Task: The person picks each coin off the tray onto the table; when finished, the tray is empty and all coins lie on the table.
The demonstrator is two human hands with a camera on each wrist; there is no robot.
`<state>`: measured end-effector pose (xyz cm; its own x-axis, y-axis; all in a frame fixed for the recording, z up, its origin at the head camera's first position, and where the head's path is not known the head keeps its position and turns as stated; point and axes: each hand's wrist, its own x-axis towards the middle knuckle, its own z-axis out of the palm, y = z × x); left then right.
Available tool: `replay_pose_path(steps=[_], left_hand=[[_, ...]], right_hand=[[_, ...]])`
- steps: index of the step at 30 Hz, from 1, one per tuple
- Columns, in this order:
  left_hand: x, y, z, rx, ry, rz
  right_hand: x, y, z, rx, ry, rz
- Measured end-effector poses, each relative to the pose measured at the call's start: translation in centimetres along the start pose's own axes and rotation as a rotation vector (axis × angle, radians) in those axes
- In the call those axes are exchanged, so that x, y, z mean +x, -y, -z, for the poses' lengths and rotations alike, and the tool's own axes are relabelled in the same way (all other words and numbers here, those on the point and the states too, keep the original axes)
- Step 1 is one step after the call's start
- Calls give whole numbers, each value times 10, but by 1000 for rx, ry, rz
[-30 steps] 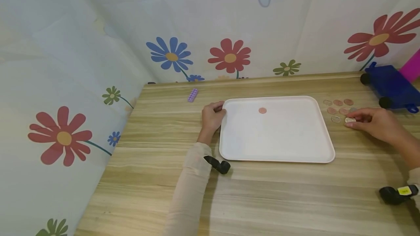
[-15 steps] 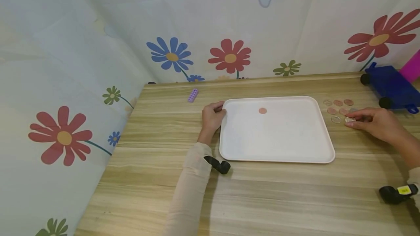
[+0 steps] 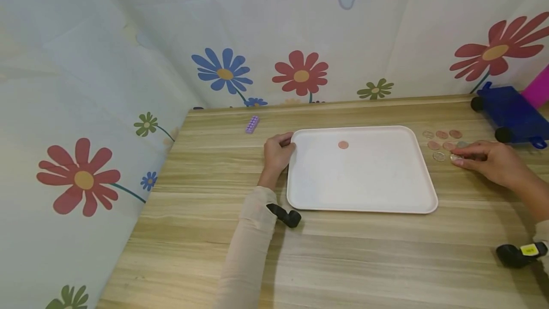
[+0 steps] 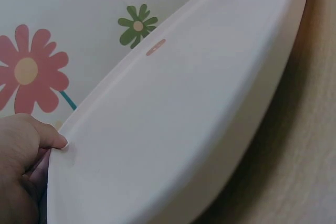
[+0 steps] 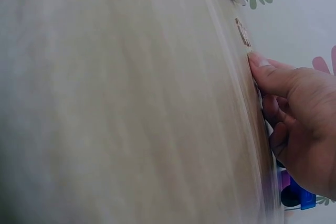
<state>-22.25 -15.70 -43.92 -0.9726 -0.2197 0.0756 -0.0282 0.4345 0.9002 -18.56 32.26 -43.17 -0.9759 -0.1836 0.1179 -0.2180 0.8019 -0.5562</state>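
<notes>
My left hand (image 3: 278, 154) grips the left rim of a white rectangular tray (image 3: 364, 180). In the left wrist view, the thumb of that hand (image 4: 26, 150) lies over the rim. A copper-coloured coin (image 3: 343, 145) lies on the tray near its far edge. To the right of the tray, my right hand (image 3: 497, 162) pinches a silvery coin (image 3: 454, 157) at the table, mostly covered by thumb and forefinger. Several copper and silver coins (image 3: 442, 134) lie flat around its fingertips. The right wrist view shows the hand (image 5: 302, 108) low at the tabletop, its held coin hidden.
A blue toy cart (image 3: 516, 113) with black wheels stands at the back right, beside a bright pink object (image 3: 538, 87). A small purple toy brick (image 3: 252, 124) lies behind my left hand. A flower-printed curtain (image 3: 343, 37) borders the wooden table (image 3: 364, 261).
The right thumb and forefinger now cover more of the silvery coin than before. My left hand, the tray and the other coins have stayed in place.
</notes>
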Motion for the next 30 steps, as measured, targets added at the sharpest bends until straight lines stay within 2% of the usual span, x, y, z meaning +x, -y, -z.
replay_pose_path(steps=[5, 10, 18, 24, 30], left_hand=[[1, 0, 0, -3, 0, -7], [1, 0, 0, -1, -4, -10], [0, -2, 2, 5, 0, -4], [-1, -2, 2, 7, -3, 0], [-1, -2, 1, -7, -5, -4]], right_hand=[[1, 0, 0, 21, -8, 22], [1, 0, 1, -5, 1, 26], [-2, 3, 2, -39, -76, 44], [0, 27, 2, -94, -70, 108], [3, 60, -12, -91, -61, 252]])
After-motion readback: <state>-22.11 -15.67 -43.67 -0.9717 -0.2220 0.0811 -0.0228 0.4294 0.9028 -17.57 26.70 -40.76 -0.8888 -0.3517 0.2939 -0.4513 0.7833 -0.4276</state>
